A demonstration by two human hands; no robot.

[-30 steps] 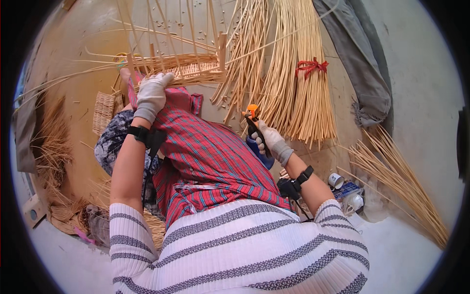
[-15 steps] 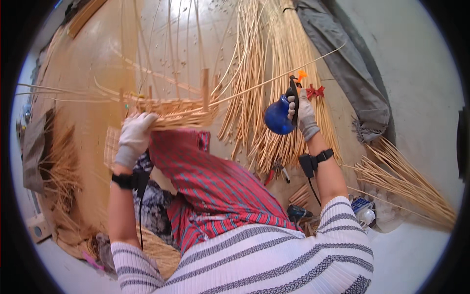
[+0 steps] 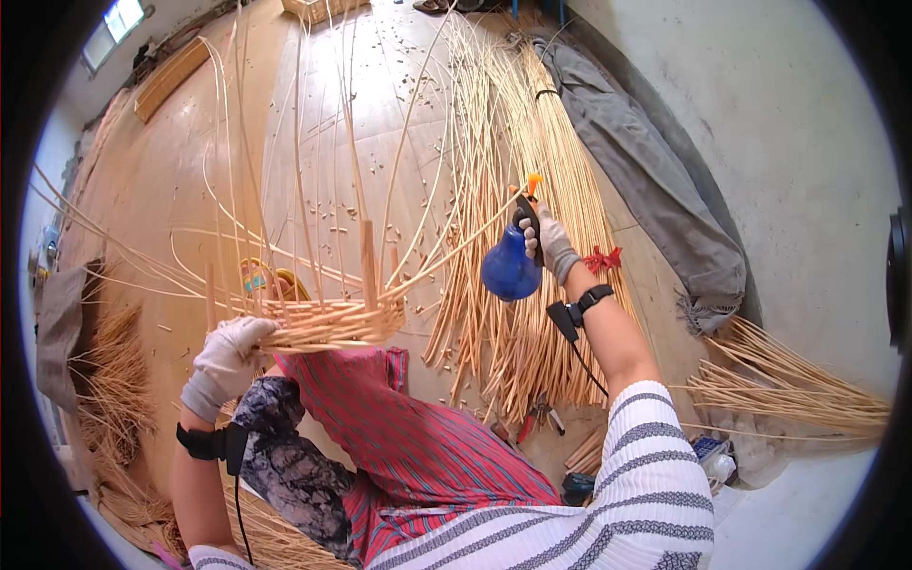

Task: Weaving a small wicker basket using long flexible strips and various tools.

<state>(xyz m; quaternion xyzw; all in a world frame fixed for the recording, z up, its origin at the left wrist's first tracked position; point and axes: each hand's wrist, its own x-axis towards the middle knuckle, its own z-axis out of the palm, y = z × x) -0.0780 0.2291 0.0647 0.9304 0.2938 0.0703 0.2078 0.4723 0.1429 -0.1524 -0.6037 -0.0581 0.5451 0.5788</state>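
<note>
- Nearest, the person's striped sleeves and a red striped cloth (image 3: 418,446) over the lap fill the lower view.
- The gloved left hand (image 3: 228,356) closes its fingers on the rim of a half-woven basket (image 3: 323,323) resting on the lap.
- Only a low woven band looks finished; tall bare stakes (image 3: 285,171) rise unwoven above it, so most weaving appears left.
- The gloved right hand (image 3: 549,245) is wrapped tight around a blue spray bottle (image 3: 508,271), raised beside the basket, nozzle toward the stakes.
- Farther off, a long cane bundle (image 3: 532,152) lies right, grey cloth (image 3: 655,199) along the wall; open wooden floor (image 3: 161,180) lies left.
</note>
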